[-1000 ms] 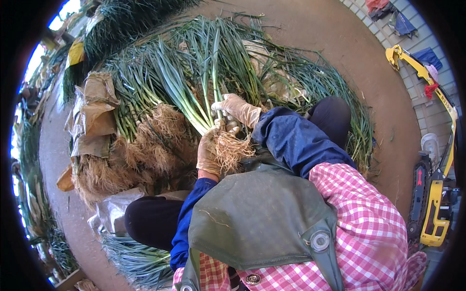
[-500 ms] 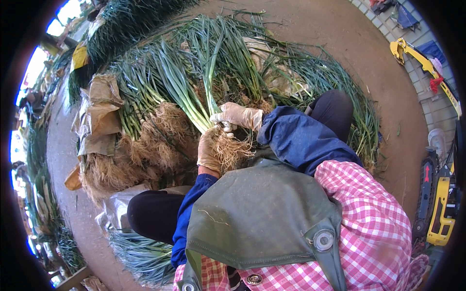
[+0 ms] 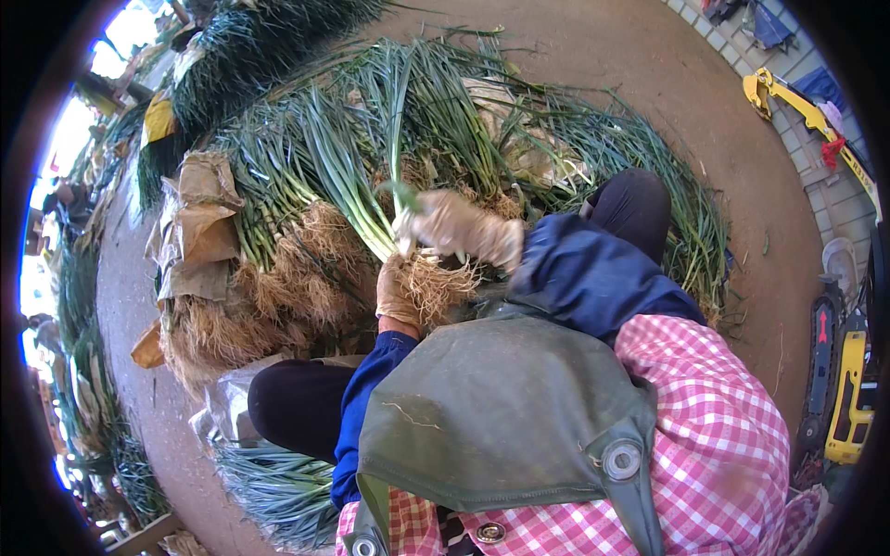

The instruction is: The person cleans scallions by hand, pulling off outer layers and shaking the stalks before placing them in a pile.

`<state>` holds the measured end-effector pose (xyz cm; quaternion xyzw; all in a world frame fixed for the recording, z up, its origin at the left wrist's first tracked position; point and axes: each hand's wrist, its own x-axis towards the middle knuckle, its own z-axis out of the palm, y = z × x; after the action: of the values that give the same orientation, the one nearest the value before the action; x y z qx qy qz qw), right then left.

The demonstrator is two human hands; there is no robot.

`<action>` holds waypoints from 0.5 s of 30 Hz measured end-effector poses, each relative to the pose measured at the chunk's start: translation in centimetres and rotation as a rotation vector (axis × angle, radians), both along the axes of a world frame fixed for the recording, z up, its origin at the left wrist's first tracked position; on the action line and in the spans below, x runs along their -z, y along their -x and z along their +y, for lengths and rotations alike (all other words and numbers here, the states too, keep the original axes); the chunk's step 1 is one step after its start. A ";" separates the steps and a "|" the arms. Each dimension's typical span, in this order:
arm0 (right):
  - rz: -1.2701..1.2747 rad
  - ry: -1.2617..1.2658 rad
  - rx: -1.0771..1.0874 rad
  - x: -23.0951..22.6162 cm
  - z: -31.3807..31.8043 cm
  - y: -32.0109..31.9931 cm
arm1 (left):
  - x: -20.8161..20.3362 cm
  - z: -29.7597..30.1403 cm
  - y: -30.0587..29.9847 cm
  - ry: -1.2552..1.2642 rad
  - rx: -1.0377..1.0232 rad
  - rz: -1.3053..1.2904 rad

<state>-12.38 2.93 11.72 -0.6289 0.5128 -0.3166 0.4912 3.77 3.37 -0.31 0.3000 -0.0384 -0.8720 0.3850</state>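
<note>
My gloved left hand (image 3: pixel 394 287) is closed around the lower end of several green onions (image 3: pixel 345 181), just by their tangled pale roots (image 3: pixel 438 285). Their white stems and long green leaves point away from me. Over the stems is my gloved right hand (image 3: pixel 459 225), smeared by motion. A short, blurred green leaf strip (image 3: pixel 402 194) sticks out from its closed fingers. Beyond both hands lies a wide heap of more green onions (image 3: pixel 445 111), with the brown roots (image 3: pixel 311 250) of one part of it bunched to the left.
Brown paper-like wrapping (image 3: pixel 206 218) stands at the heap's left. Another onion pile (image 3: pixel 269 56) lies far left, and a bundle (image 3: pixel 278 486) rests beside my left knee (image 3: pixel 297 412). A yellow toy-like excavator (image 3: pixel 848 398) stands at the right edge. A dark green apron (image 3: pixel 505 408) covers my lap.
My right hand has shifted slightly right and turned from its pinch on the stems, now blurred with a green strip at its fingers. My left hand keeps its hold on the green onions.
</note>
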 end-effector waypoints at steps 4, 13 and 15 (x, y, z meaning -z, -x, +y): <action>0.410 0.357 0.091 -6.9 1.1 13.0 | 0.3 -0.6 -0.5 0.054 0.046 -0.060; 1.585 -0.382 0.439 -10.2 8.5 33.1 | -2.7 -0.6 0.9 0.136 0.109 0.134; 1.133 -0.022 0.484 -7.8 6.7 31.7 | -2.4 -0.8 1.5 0.158 0.116 0.188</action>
<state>-44.07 9.66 19.53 -0.5599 0.8256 -0.0305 0.0630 2.31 2.54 2.06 0.1829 -0.0880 -0.9113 0.3582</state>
